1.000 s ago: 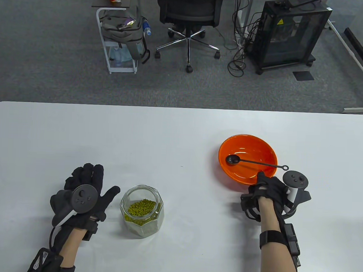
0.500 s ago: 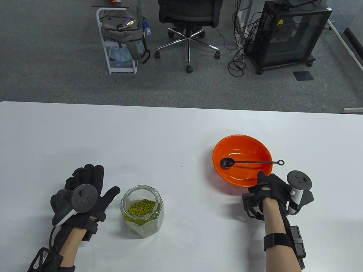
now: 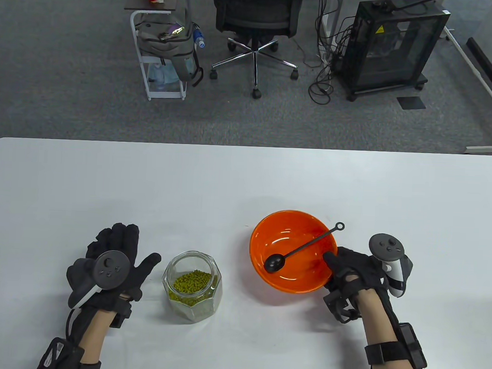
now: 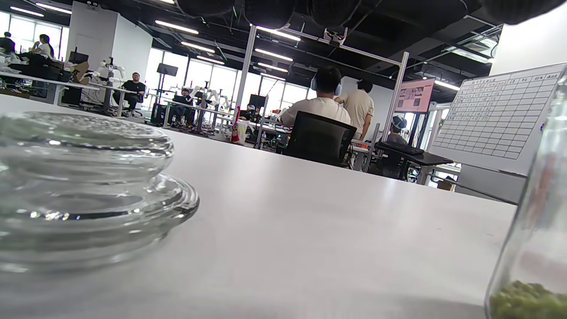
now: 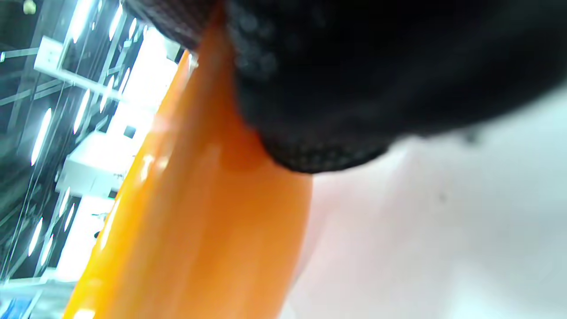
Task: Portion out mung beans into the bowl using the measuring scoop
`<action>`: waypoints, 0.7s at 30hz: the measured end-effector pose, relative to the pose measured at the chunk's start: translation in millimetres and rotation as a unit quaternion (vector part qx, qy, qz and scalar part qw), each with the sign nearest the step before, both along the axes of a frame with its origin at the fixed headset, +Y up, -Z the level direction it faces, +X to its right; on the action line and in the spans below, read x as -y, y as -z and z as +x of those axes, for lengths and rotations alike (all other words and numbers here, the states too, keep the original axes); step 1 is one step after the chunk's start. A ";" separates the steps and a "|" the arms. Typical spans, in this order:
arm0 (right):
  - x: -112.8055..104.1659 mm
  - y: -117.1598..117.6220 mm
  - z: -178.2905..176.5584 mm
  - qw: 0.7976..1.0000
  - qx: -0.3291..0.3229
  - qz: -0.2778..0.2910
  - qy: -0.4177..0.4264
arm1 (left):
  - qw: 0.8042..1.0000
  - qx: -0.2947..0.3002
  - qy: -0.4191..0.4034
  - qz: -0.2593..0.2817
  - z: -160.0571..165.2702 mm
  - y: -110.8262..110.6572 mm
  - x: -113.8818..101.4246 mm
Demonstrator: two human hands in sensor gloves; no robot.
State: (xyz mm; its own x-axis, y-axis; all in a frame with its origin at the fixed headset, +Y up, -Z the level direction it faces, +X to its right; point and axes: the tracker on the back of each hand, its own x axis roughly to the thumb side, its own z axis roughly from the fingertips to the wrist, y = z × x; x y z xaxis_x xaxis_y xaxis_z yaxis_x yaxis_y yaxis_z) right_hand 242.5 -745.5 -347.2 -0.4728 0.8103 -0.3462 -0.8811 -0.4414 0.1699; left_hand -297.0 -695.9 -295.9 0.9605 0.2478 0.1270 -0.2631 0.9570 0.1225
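Note:
An open glass jar [image 3: 192, 286] holds green mung beans [image 3: 192, 281] on the white table [image 3: 238, 180]; its wall [image 4: 536, 248] fills the left wrist view's right edge. To its right stands the orange bowl [image 3: 292, 251]. A black measuring scoop [image 3: 300, 248] lies in it, its cup low at the left and its ring end over the far right rim. My right hand [image 3: 335, 265] grips the bowl's near right rim, thumb inside; the right wrist view shows glove [image 5: 354, 88] against the orange wall [image 5: 190, 221]. My left hand [image 3: 113, 244] rests flat, left of the jar.
A glass lid [image 4: 79, 186] lies on the table close to my left hand; the table view hides it. Beyond the table's far edge stand an office chair [image 3: 257, 13], a small cart [image 3: 164, 46] with a bag and a black cabinet [image 3: 392, 48].
My right hand has dragged the bowl left and toward me, closer to the jar. The scoop has swung inside it, ring end now pointing far right. My left hand has stayed put.

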 end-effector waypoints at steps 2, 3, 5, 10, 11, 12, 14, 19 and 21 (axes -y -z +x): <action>-0.3 -3.2 -6.1 1.000 -0.029 -0.002 -0.010 | 1.000 0.000 0.000 0.000 -0.1 -0.3 0.4; -0.3 -4.8 -8.7 0.999 -0.041 -0.005 -0.013 | 1.000 0.000 -0.001 -0.001 -0.1 -0.6 0.7; 0.2 -8.5 -15.3 0.998 -0.066 -0.014 -0.017 | 1.000 0.000 -0.002 -0.001 0.0 -0.9 1.0; 2.5 -13.2 -23.4 0.993 -0.111 -0.026 -0.043 | 1.000 0.000 -0.002 -0.001 0.0 -1.3 1.5; 2.7 -13.8 -24.0 0.991 -0.119 -0.030 -0.048 | 1.000 0.000 -0.003 -0.002 -0.1 -1.4 1.6; 2.9 -14.4 -24.5 0.991 -0.120 -0.030 -0.051 | 1.000 -0.001 -0.003 -0.002 -0.3 -1.5 1.7; 3.6 -14.5 -24.8 0.989 -0.128 -0.034 -0.062 | 1.000 -0.002 -0.004 -0.002 -0.7 -1.8 1.7; 8.8 -14.2 -24.1 0.986 -0.149 -0.054 -0.050 | 1.000 -0.002 -0.006 -0.001 -1.2 -2.2 1.9; 11.1 -13.8 -24.7 0.984 -0.159 -0.064 -0.054 | 1.000 -0.002 -0.007 0.000 -1.3 -2.2 2.1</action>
State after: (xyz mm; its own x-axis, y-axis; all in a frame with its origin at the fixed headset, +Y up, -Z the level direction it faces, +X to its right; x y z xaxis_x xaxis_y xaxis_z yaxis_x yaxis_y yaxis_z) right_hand 217.8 -756.6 -333.4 -0.6546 0.7089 -0.2625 -0.7235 -0.4869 0.4894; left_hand -298.2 -697.9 -293.7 0.9577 0.2605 0.1224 -0.2751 0.9535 0.1231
